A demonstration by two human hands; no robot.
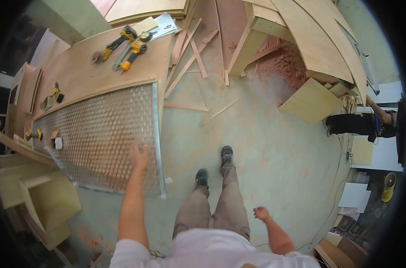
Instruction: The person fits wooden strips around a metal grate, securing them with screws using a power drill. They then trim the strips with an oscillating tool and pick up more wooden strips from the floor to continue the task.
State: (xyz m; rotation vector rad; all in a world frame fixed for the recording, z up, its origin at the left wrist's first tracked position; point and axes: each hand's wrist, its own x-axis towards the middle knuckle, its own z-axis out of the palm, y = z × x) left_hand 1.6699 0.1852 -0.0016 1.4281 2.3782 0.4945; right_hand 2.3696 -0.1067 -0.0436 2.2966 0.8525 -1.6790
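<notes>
My left hand (139,156) reaches over the right part of a metal mesh panel (100,129). Its fingers are somewhat blurred by motion, stretched out and apart, with nothing seen in them. The panel has a silvery frame and diamond-like holes, and lies along the front of a wooden workbench (69,80). Out to my right side, my right hand (261,213) hangs over the floor with its fingers curled in and nothing visible in them.
Yellow-black power tools (133,56) lie on the bench, with a drill (34,134) at its left end. Wood strips (198,58) litter the floor ahead. A plywood structure (261,27) stands ahead right, and another person (363,125) is at the far right. Open wooden boxes (51,201) stand at left.
</notes>
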